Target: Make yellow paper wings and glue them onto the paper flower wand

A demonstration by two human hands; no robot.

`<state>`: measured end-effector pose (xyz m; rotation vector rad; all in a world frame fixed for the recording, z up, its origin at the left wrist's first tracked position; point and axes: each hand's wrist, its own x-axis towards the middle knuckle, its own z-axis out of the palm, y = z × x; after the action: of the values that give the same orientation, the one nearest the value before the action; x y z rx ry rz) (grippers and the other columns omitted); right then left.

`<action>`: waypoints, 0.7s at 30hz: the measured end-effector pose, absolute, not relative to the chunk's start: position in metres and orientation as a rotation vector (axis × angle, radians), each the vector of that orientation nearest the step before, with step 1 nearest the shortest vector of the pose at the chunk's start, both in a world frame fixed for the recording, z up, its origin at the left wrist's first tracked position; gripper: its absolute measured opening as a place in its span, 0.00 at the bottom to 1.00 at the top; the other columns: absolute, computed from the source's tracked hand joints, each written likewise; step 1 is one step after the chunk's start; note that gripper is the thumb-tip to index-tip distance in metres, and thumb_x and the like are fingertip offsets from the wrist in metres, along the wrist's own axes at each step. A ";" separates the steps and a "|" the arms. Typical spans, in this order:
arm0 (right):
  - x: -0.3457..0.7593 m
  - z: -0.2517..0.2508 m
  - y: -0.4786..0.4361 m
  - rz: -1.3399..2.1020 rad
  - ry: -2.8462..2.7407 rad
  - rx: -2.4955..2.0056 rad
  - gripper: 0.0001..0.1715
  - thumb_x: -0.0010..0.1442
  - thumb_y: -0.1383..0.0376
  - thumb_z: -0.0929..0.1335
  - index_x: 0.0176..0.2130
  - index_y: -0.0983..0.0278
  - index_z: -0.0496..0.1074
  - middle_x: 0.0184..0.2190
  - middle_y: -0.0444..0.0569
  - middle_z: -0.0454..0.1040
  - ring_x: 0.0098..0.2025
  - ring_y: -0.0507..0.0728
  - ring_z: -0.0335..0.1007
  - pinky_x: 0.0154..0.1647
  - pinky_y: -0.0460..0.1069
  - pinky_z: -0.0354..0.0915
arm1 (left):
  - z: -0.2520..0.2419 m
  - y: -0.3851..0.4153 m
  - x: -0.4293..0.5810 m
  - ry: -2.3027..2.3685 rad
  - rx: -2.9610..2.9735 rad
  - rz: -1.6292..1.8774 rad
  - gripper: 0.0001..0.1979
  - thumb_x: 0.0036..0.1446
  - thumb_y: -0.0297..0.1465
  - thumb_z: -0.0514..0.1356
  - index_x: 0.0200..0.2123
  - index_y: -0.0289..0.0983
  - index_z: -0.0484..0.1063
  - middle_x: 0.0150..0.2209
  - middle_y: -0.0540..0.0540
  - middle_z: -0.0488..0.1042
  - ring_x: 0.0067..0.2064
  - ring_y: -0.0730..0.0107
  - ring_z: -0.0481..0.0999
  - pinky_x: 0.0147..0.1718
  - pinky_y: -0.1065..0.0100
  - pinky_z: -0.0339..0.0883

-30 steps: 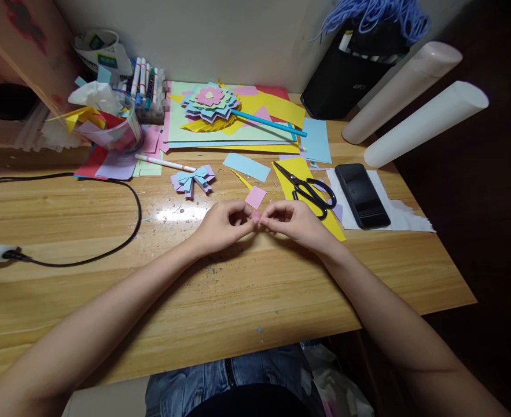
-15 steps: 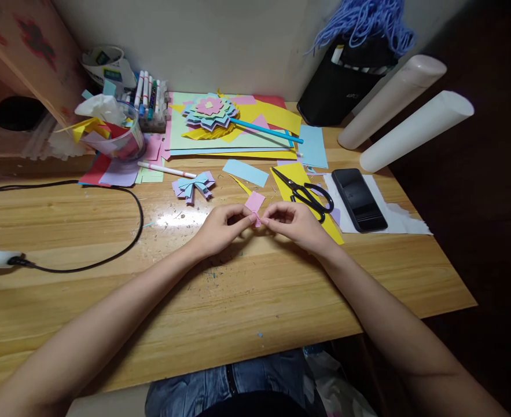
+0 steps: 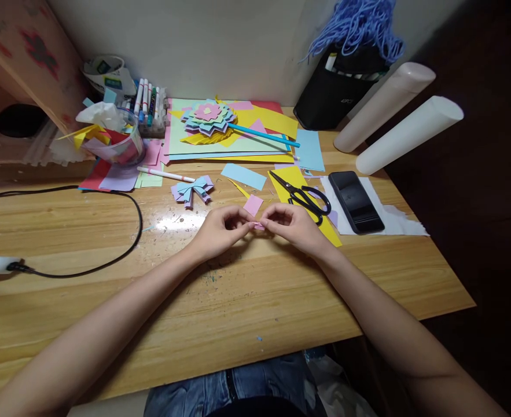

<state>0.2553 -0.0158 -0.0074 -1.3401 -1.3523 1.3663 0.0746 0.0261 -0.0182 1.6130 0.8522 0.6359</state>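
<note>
Between my fingertips is a small folded piece of pink paper [image 3: 259, 226], mostly covered by the fingers. My left hand [image 3: 223, 230] pinches its left end and my right hand [image 3: 293, 227] pinches the right end, just above the table. Right behind them lies a flat pink paper square [image 3: 253, 205]. Black-handled scissors [image 3: 304, 196] rest on a yellow sheet [image 3: 286, 175] beyond my right hand. A blue and purple paper bow [image 3: 193, 190] sits past my left hand, and a light blue paper strip [image 3: 243, 176] lies farther back.
A layered paper flower [image 3: 207, 116] on a blue stick lies on stacked coloured sheets [image 3: 229, 150]. Right of the scissors is a phone [image 3: 356, 201], with two white rolls [image 3: 411, 134] behind. A cup of scraps [image 3: 129, 147], a marker [image 3: 164, 174] and a black cable [image 3: 140, 231] occupy the left.
The pink paper between my fingers now lies more level and looks narrower; my fingertips have shifted slightly. The whole view has tilted a little, while the other things stay where they were.
</note>
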 end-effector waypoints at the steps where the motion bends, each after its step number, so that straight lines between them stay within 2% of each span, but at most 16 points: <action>1: 0.255 -0.008 -0.016 1.363 -1.350 -1.335 0.12 0.51 0.59 0.71 0.30 0.66 0.71 0.27 0.46 0.73 0.28 0.50 0.68 0.30 0.47 0.64 | -0.018 0.025 0.075 0.865 1.615 0.643 0.10 0.51 0.35 0.62 0.31 0.32 0.73 0.26 0.47 0.74 0.25 0.76 0.68 0.24 0.74 0.59; 5: 0.252 -0.008 -0.016 1.339 -1.328 -1.324 0.13 0.50 0.58 0.71 0.30 0.66 0.70 0.28 0.46 0.73 0.29 0.51 0.69 0.32 0.47 0.65 | -0.016 0.023 0.076 0.901 1.637 0.684 0.09 0.50 0.34 0.62 0.29 0.33 0.73 0.24 0.49 0.72 0.23 0.78 0.65 0.21 0.74 0.57; 13: 0.252 -0.007 -0.014 1.315 -1.330 -1.367 0.14 0.49 0.58 0.72 0.31 0.66 0.72 0.29 0.46 0.74 0.28 0.50 0.68 0.33 0.48 0.65 | -0.019 0.026 0.075 0.856 1.527 0.753 0.09 0.52 0.34 0.61 0.29 0.32 0.70 0.27 0.46 0.74 0.26 0.74 0.73 0.26 0.72 0.65; 21: 0.253 -0.007 -0.014 1.279 -1.369 -1.385 0.12 0.51 0.58 0.70 0.30 0.66 0.71 0.27 0.46 0.72 0.28 0.50 0.66 0.32 0.47 0.63 | -0.018 0.026 0.075 0.866 1.592 0.703 0.10 0.53 0.35 0.61 0.29 0.32 0.70 0.26 0.47 0.73 0.26 0.74 0.71 0.26 0.72 0.64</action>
<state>0.2529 -0.0137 -0.0065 -1.3848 -1.3686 1.2787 0.0748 0.0260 -0.0177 1.5917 0.8660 0.7030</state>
